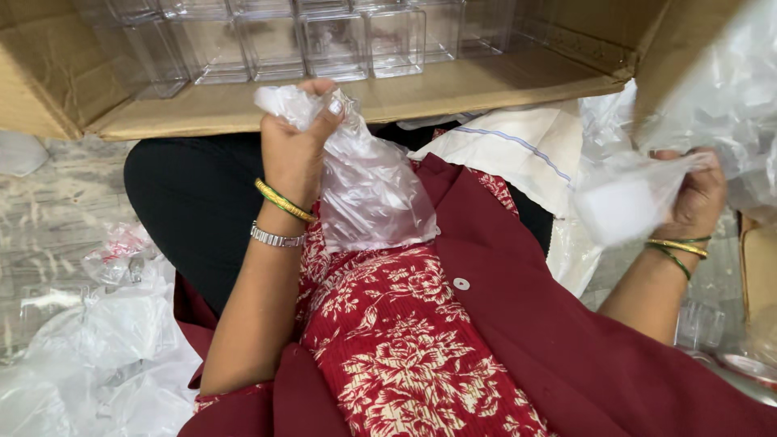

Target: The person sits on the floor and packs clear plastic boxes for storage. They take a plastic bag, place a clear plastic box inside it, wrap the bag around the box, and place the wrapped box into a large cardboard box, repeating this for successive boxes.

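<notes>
We note the left hand raised over the lap, fist clenched around the gathered neck of a clear plastic bag; the bag hangs down from the fist and rests against the red floral garment. The right hand is closed on a second piece of clear plastic wrap, through which we see a white boxy shape; what that shape is, we cannot tell. Both wrists carry bangles. Ahead of the knees lies an open cardboard box holding a row of clear plastic containers along its far side. Crumpled plastic wrappings lie on the floor beside the left arm.
</notes>
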